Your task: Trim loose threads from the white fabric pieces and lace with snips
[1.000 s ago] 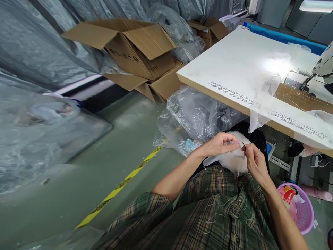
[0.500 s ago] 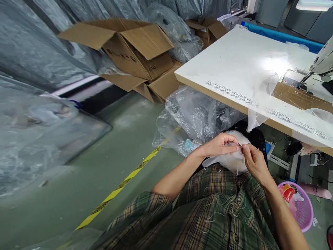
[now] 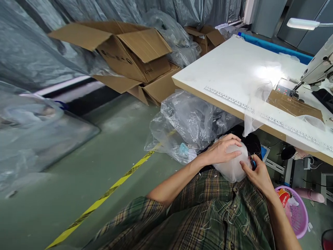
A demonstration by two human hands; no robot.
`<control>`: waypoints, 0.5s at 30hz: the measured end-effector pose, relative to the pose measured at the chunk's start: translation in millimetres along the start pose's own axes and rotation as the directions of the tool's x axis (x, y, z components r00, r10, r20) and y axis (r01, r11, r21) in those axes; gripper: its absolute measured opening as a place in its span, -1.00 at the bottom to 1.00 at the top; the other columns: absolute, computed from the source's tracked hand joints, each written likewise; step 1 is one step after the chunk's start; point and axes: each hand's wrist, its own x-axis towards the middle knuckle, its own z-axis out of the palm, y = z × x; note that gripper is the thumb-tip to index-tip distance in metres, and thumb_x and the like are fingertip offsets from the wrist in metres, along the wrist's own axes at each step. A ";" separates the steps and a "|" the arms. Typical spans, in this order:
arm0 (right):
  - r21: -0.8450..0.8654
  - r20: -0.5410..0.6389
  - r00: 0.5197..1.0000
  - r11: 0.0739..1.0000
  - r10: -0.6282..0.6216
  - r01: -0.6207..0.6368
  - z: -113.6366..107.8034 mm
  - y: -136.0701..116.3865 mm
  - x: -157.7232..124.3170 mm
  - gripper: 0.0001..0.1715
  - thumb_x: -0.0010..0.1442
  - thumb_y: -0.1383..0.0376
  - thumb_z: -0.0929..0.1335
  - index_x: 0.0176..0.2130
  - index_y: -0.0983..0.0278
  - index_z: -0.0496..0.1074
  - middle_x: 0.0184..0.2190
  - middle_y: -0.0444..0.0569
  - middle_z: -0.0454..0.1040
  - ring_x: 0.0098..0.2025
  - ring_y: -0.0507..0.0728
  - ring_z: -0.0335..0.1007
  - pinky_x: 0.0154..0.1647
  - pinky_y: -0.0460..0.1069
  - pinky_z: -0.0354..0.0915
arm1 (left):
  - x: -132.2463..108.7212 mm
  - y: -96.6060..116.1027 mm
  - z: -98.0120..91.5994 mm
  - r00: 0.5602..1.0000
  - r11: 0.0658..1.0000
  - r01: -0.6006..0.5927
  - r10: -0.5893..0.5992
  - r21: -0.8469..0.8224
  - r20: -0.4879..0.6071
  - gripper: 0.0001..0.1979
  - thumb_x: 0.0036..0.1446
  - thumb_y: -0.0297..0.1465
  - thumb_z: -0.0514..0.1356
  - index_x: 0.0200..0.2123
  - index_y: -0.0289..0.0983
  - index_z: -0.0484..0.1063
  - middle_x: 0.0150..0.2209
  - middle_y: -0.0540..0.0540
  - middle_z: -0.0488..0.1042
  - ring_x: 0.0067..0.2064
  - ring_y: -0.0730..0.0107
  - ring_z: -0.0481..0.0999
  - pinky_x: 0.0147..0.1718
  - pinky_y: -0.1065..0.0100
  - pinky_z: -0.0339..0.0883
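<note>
A bundle of sheer white fabric (image 3: 232,166) lies in my lap, just below the edge of the white sewing table (image 3: 229,69). My left hand (image 3: 221,151) rests on top of the bundle with its fingers curled over it. At the bundle's right side, my right hand (image 3: 256,172) is closed round a small thread snipper (image 3: 252,161) with a dark blade and a blue grip. More sheer white fabric (image 3: 262,93) hangs over the table's front edge by the printed ruler (image 3: 234,100).
A sewing machine (image 3: 316,71) stands at the table's right end with a lamp (image 3: 303,23) above. Clear plastic bags (image 3: 189,121) lie under the table. Open cardboard boxes (image 3: 130,52) sit behind them. A pink basket (image 3: 293,211) is on the floor at right, yellow tape (image 3: 104,199) at left.
My hands have come apart from pinching the fabric together. The left hand now lies over the bundle and the right has dropped to its side. The view has shifted slightly right.
</note>
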 end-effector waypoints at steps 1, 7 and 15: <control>-0.055 -0.063 0.998 0.998 0.004 -0.007 -3.3 1.5 1.7 -0.49 -0.06 -0.12 0.45 -0.46 0.21 0.26 -0.62 -0.26 0.21 -0.60 -0.01 0.06 -0.56 -0.08 0.07 | 0.2 -2.8 1.3 1.000 1.000 -0.009 0.009 0.027 -0.020 -0.81 0.18 -0.34 0.24 -0.14 -0.22 0.51 0.03 -0.18 0.45 0.07 0.21 0.47 0.13 0.11 0.31; 0.069 -0.305 0.947 0.989 -0.103 0.130 3.9 -10.7 32.4 -0.40 0.05 -0.14 0.38 -0.21 0.31 0.47 -0.54 -0.17 0.34 -0.50 0.04 0.22 -0.44 -0.04 0.22 | -2.8 -15.0 3.1 0.988 0.999 -0.035 0.035 0.002 -0.152 -0.85 0.25 -0.37 0.18 -0.17 -0.26 0.51 -0.07 -0.19 0.52 0.00 0.25 0.54 0.06 0.18 0.39; 0.000 -0.458 0.822 0.925 -0.338 0.381 32.8 -34.4 35.8 -0.62 0.20 0.06 0.36 -0.48 0.28 0.41 -0.62 -0.20 0.28 -0.57 -0.01 0.14 -0.54 -0.09 0.15 | -11.4 -6.3 -11.4 0.935 0.995 -0.094 0.101 0.036 -0.339 -0.87 0.25 -0.40 0.18 -0.25 -0.27 0.54 -0.16 -0.18 0.57 -0.12 0.31 0.58 -0.08 0.25 0.46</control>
